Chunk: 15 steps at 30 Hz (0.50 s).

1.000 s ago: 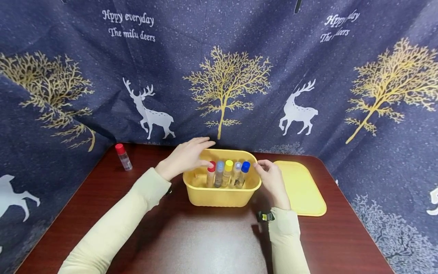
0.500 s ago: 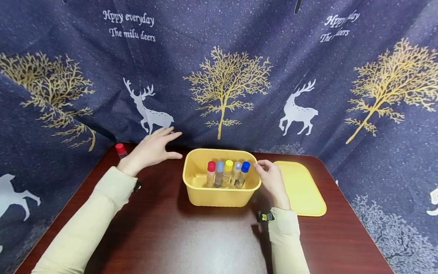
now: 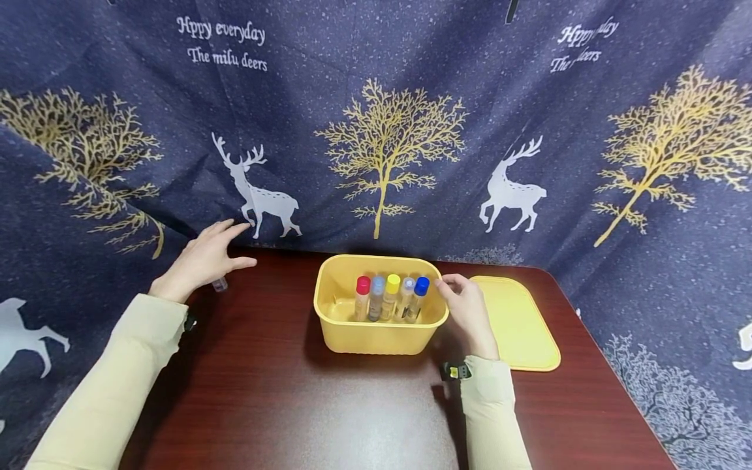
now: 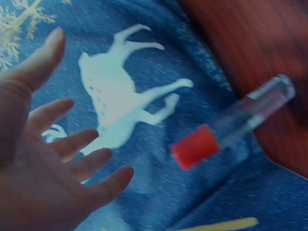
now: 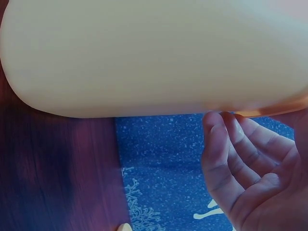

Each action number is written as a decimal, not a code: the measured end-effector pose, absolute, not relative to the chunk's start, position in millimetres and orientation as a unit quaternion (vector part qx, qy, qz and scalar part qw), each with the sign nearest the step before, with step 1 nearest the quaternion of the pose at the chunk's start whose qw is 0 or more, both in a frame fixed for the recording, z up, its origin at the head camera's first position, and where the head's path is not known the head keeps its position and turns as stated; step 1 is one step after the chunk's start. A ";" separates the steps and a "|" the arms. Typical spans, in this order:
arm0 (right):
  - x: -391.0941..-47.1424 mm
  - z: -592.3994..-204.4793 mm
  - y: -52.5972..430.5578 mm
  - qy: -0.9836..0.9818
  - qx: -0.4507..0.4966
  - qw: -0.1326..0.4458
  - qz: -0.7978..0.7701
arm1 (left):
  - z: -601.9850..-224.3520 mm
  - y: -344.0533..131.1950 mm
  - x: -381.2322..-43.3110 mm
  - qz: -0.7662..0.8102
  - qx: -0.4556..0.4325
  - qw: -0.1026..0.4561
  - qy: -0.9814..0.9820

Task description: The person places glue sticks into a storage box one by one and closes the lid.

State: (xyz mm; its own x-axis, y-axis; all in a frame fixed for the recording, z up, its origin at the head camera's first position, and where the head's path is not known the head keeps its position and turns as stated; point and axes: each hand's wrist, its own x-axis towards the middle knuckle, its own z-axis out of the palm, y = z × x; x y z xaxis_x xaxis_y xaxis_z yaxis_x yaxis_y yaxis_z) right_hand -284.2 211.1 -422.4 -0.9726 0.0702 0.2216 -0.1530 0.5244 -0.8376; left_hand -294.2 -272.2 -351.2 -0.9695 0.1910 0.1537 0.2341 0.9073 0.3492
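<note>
Fingers spread and holding nothing, my left hand (image 3: pixel 196 264) hovers over the table's far left corner. It hides most of a small clear bottle in the head view, leaving the bottle's base (image 3: pixel 220 284) showing. In the left wrist view that bottle stands apart from the fingers, with its red cap (image 4: pixel 195 147) visible. My right hand (image 3: pixel 469 313) grips the right end of a yellow plastic bin (image 3: pixel 376 339), its fingers (image 5: pixel 219 144) curled against the rim. Inside the bin several small bottles stand in a row, among them a red-capped one (image 3: pixel 362 287), a yellow-capped one (image 3: pixel 392 284) and a blue-capped one (image 3: pixel 420 287).
A flat yellow lid (image 3: pixel 519 326) lies on the table right of the bin, beside the right forearm. The dark red-brown table (image 3: pixel 282 398) ends at a blue cloth backdrop (image 3: pixel 411 52) printed with deer and trees.
My left hand has moved left from above the bin, past the open table, to the red-capped bottle in the corner. My right hand and the bin have stayed put.
</note>
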 end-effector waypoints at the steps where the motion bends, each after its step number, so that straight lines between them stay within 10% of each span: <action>1: -284.3 -422.3 210.7 -0.864 0.024 0.113 0.489 | -353.1 -276.8 -293.9 -0.190 -0.103 0.059 -0.974; 15: -281.2 -419.5 210.8 -0.864 0.023 0.104 0.493 | -389.5 -317.6 -295.7 -0.224 -0.060 0.148 -0.961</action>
State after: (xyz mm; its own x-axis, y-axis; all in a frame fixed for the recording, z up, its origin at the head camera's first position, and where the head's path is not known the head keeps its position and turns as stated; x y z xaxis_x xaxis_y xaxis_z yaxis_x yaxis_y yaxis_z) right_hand -281.2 210.8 -419.5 -0.9774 0.0623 0.2022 -0.1423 0.5136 -0.8461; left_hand -295.7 -317.6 -389.5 -0.9492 0.0489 0.3110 0.1814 0.8922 0.4136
